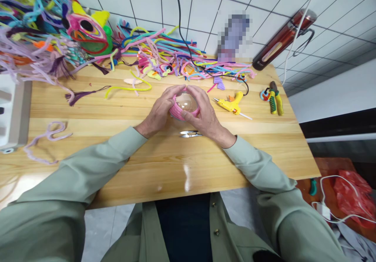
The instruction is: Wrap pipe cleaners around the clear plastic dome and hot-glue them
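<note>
Between my two hands is a clear round dome point(186, 101) with pink pipe cleaners point(178, 112) wound around its lower edge. My left hand point(161, 111) wraps the left side of it, fingers curved over the far edge. On the opposite side my right hand point(205, 115) grips it, thumb pressed on the pink band near the front. Small silver thread snips point(190, 134) lie on the table just in front of the dome. To the right rests a yellow hot glue gun point(230, 104) with a glue stick poking from its back.
Piles of coloured pipe cleaners point(164, 44) line the wall, with a pink and green fish-like figure point(89, 33) at left. Green-yellow pliers point(276, 99) and a red thermos point(283, 38) stand right. A lilac pipe cleaner point(44, 140) and white device point(14, 113) are left. A black cord point(179, 19) hangs down.
</note>
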A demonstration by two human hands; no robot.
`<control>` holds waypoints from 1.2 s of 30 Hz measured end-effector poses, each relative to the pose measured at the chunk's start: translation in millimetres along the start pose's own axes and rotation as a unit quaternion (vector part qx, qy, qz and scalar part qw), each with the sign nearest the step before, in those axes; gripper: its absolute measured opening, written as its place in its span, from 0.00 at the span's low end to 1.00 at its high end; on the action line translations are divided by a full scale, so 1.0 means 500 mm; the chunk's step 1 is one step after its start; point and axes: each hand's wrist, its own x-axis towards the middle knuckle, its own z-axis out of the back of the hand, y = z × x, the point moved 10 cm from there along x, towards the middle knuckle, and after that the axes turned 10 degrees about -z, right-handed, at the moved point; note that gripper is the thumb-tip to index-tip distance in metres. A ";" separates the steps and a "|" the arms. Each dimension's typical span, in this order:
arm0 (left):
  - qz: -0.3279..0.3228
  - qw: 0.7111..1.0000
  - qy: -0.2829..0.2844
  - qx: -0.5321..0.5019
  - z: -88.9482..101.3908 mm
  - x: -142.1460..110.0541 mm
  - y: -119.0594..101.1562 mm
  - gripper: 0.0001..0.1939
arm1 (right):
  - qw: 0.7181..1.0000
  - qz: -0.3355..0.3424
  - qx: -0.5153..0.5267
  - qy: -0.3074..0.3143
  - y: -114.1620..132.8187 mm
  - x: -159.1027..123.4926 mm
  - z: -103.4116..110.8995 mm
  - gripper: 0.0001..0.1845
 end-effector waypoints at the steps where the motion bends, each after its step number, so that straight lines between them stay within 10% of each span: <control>1: 0.001 1.000 0.001 0.002 0.000 0.000 -0.001 0.30 | 1.000 -0.001 0.000 0.000 0.000 0.000 0.000 0.46; 36: -0.008 1.000 0.010 0.016 -0.013 -0.020 -0.004 0.32 | 0.999 -0.001 -0.008 -0.048 0.015 -0.015 -0.013 0.48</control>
